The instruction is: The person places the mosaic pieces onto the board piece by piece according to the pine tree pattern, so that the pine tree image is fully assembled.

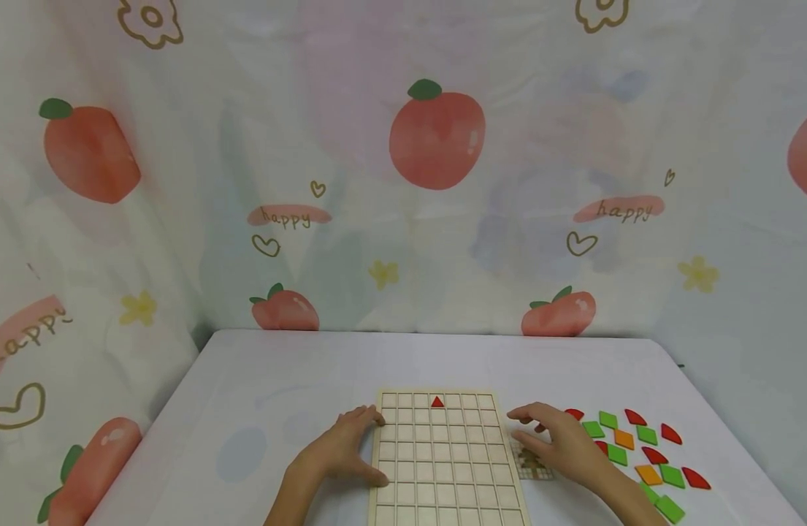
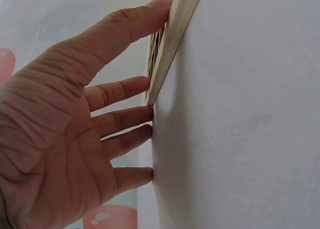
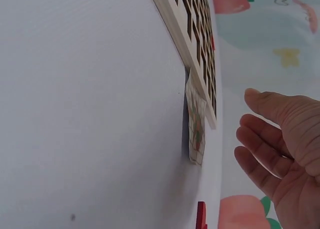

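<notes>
A wooden grid board (image 1: 424,453) lies on the table, with one red triangle piece (image 1: 437,402) in its top row. My left hand (image 1: 342,447) rests at the board's left edge, thumb and fingertips touching it; in the left wrist view, the thumb (image 2: 131,25) lies against the rim and the fingers are spread. To the right of the board, my right hand (image 1: 557,442) hovers with loosely bent fingers and nothing between them. Below that hand lies a small patterned card (image 1: 533,467), partly hidden by it. The right wrist view shows the card (image 3: 196,121) beside the board (image 3: 192,49).
Loose flat pieces lie scattered at the right: several red quarter-circles (image 1: 695,478), several green squares (image 1: 672,476) and orange squares (image 1: 649,475). The white table (image 1: 298,365) meets a printed cloth backdrop (image 1: 403,219) behind and at both sides.
</notes>
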Motion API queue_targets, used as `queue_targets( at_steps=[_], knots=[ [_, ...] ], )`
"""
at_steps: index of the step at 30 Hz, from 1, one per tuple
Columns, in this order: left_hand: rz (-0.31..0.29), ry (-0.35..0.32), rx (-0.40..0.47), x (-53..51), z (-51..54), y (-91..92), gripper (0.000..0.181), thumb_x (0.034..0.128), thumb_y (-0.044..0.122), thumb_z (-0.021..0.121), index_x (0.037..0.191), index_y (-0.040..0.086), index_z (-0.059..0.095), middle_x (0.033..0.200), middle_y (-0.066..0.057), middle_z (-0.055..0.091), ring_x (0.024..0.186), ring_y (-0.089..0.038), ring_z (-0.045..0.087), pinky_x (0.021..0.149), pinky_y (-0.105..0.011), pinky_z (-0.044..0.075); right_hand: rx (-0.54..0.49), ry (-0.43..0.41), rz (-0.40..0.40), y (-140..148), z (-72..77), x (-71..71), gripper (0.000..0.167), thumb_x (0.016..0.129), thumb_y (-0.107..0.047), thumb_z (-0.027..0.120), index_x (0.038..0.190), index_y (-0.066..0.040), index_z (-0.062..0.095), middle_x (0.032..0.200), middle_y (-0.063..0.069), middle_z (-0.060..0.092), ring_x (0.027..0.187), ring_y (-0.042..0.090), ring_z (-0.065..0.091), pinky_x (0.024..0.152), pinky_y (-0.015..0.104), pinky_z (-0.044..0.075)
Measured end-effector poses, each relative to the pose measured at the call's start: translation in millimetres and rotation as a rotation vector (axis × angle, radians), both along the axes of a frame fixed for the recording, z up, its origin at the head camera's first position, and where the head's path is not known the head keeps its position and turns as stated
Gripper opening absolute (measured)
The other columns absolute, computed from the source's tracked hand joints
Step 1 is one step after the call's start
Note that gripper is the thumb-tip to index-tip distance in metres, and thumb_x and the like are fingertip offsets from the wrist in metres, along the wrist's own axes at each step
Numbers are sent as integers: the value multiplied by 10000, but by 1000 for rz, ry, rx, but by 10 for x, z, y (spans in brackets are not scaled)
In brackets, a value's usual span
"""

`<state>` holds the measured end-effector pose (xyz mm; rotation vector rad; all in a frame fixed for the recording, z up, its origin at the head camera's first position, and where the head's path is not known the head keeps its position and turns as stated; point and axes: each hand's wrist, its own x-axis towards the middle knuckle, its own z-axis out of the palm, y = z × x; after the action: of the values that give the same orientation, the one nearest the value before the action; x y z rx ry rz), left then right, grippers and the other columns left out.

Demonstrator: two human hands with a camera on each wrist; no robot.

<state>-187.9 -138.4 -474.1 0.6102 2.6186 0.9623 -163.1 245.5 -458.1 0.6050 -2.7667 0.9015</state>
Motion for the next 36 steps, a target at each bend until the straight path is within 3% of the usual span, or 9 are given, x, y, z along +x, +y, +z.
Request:
queue_targets(
  at_steps=[5,13,19,27,36],
  knots=[
    [-2,14,-7,10,0,-1,771,652,370,974,1269,147,569,1555,-212,444,1489,-432,331,1228,-640,211,-2,9,-26,100,-17,42,286,885,-159,803,1156,-116,723,1081,-38,727,935,117,660,746,264,593],
    [9,9,-7,14,3,-2,766,649,353,978,1266,164,565,1564,-201,434,1493,-444,315,1211,-661,228,24,164,-83,314,-71,95,316,808,-89,852,1101,-120,738,980,-40,725,791,68,606,680,275,586],
    [5,10,2,14,5,-5,763,651,346,977,1264,160,563,1558,-207,436,1489,-455,316,1206,-671,227,38,97,-158,491,-67,139,326,816,-107,851,1121,-124,737,990,-64,733,822,79,630,681,248,598],
    [5,9,12,8,-17,-14,759,651,348,977,1259,157,563,1544,-204,452,1484,-451,326,1212,-665,220,54,-37,-228,717,-16,176,356,861,-192,832,1188,-117,716,1116,28,737,836,19,622,670,211,579],
    [2,4,22,-1,-33,-24,769,653,356,974,1272,157,565,1566,-218,426,1495,-441,313,1228,-648,196,117,-102,-270,929,-60,136,340,842,-47,810,1170,-69,719,1078,47,736,799,31,591,679,181,568]
  ],
)
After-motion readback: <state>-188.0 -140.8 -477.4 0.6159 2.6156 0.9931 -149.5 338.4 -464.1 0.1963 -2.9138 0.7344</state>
